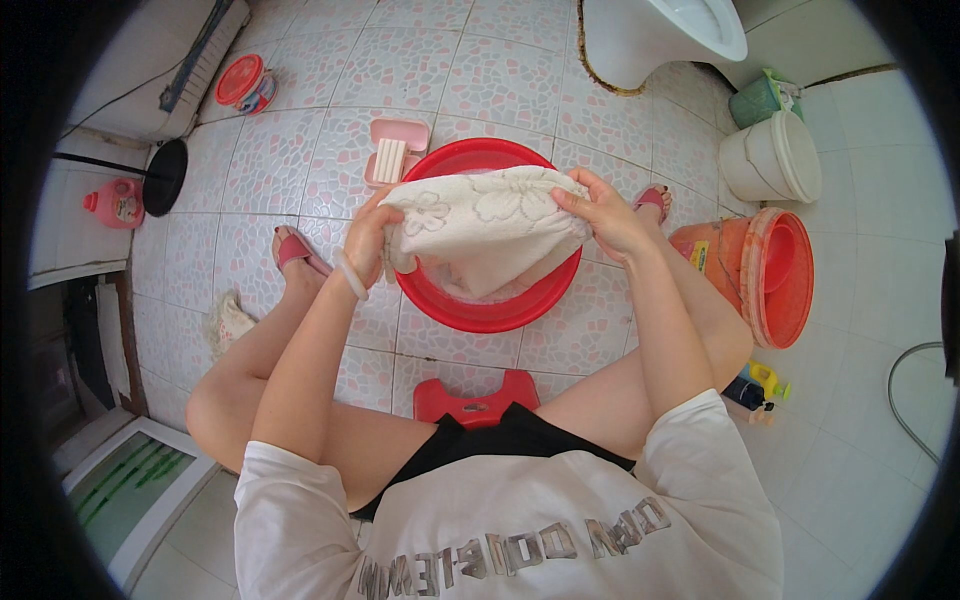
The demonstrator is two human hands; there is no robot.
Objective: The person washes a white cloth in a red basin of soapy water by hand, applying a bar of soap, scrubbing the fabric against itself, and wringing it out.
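Note:
A cream cloth, like a towel with a raised flower pattern (485, 215), is stretched between my two hands above a round red basin (490, 318). My left hand (370, 235) grips its left end, and a pale bracelet circles that wrist. At the other end, my right hand (605, 212) pinches the upper right corner with the thumb on top. The cloth's lower part hangs into the basin, where whitish, sudsy water partly shows. Just beyond the basin's left rim, a ribbed white bar of soap (389, 160) lies across an open pink soap box (400, 132).
A red plastic stool (470, 400) is beneath me. On the right are a large orange bucket (735, 275), a lidded white bucket (765, 160) and some bottles (755, 388). A toilet (650, 45) stands ahead. A red-lidded tub (245, 85) and a pink jug (118, 203) are left.

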